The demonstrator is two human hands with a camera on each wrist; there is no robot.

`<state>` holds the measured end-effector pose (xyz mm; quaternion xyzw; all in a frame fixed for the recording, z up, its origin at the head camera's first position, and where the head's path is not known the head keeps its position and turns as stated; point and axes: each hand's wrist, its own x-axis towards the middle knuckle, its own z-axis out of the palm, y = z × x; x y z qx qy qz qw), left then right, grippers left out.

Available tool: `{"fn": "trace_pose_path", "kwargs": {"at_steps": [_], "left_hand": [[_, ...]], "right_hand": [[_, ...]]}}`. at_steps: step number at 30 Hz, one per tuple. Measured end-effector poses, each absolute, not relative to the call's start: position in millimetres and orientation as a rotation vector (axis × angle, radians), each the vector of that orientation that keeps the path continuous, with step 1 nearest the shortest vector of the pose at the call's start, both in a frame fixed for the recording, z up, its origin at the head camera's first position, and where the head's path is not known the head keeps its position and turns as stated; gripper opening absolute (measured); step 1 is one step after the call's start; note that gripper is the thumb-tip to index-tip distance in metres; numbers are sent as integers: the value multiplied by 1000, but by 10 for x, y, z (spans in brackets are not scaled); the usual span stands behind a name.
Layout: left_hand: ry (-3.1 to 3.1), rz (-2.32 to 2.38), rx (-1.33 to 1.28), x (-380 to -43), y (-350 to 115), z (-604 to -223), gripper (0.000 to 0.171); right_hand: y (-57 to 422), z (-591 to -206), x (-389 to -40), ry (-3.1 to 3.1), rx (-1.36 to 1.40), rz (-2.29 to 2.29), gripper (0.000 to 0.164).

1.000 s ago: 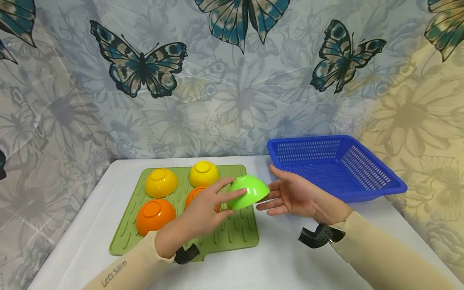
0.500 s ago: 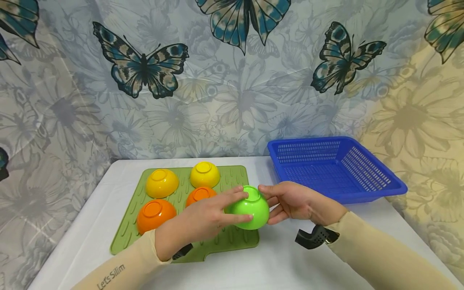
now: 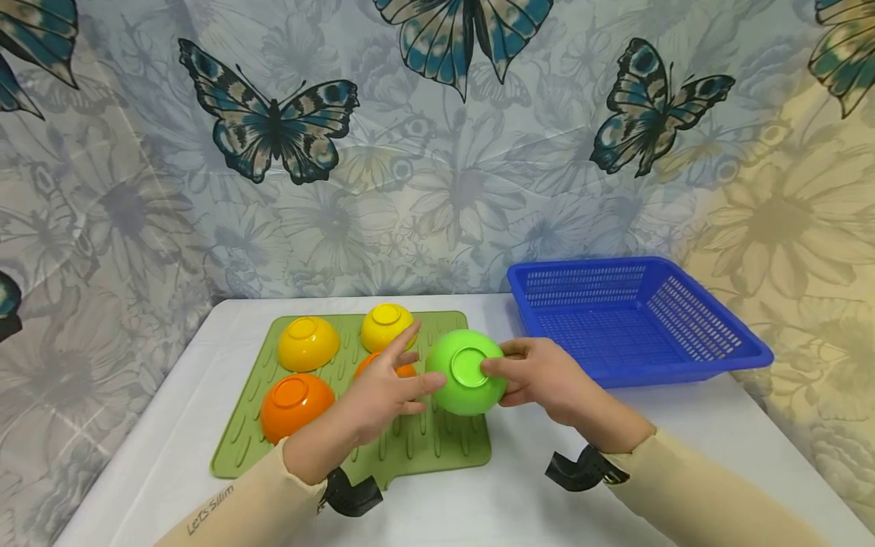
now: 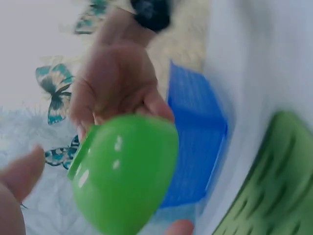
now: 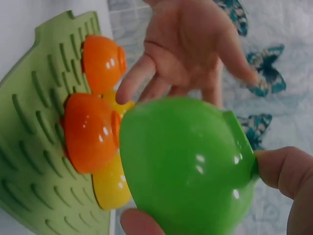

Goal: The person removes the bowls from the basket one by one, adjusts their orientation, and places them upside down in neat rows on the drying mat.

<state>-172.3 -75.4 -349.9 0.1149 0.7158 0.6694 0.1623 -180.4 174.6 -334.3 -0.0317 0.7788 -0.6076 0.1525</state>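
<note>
A bright green bowl (image 3: 459, 387) is held up in the air, its ringed base facing the head camera. My right hand (image 3: 550, 380) pinches it from the right, the thumb on the base ring and the other fingers behind the rim. My left hand (image 3: 383, 395) is at the bowl's left, fingers spread; in the right wrist view this left hand (image 5: 188, 51) shows an open palm beyond the green bowl (image 5: 188, 161). Below lies a green drying mat (image 3: 437, 444) bearing upturned orange bowls (image 3: 295, 406) and yellow bowls (image 3: 307, 346). One orange bowl is partly hidden by my left hand.
A blue perforated basket (image 3: 636, 323) stands at the back right of the white-covered table (image 3: 506, 501). A butterfly-print cloth (image 3: 451, 190) hangs behind the table. Black straps are on both wrists.
The green bowl has gone from my left hand to my right and turned so its base faces the head camera. My left fingers have spread and drawn back left; the right fingers have closed on it.
</note>
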Motion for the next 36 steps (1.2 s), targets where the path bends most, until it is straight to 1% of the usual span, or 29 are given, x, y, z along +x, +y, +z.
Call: {"fn": "trace_pose_path", "kwargs": {"at_steps": [2,4,15,17,24,36], "left_hand": [[1842,2022,200,-1742,-729,-3512,91],[1799,2035,155,-1751,-710,-3526,86],[1907,1975,98,-1825,-681,-3605,77],[1915,1961,90,-1837,-688,-3604,76],[1934,1925,62,-1858,-707,-3633,74],[2002,1822,-11,-1716,-683,-3849,73]], "right_hand": [[1697,-3345,-1785,2299,-107,-1726,58],[1668,-3356,-1772,2332,-121,-1718,59],[1618,-3403,-1778,2358,-109,-1701,61],[1613,-3400,-1785,2367,-110,-1676,61],[1574,-3428,-1840,2366,-99,-1606,51],[1556,-3638,-1806,2336,-22,-1527,50]]}}
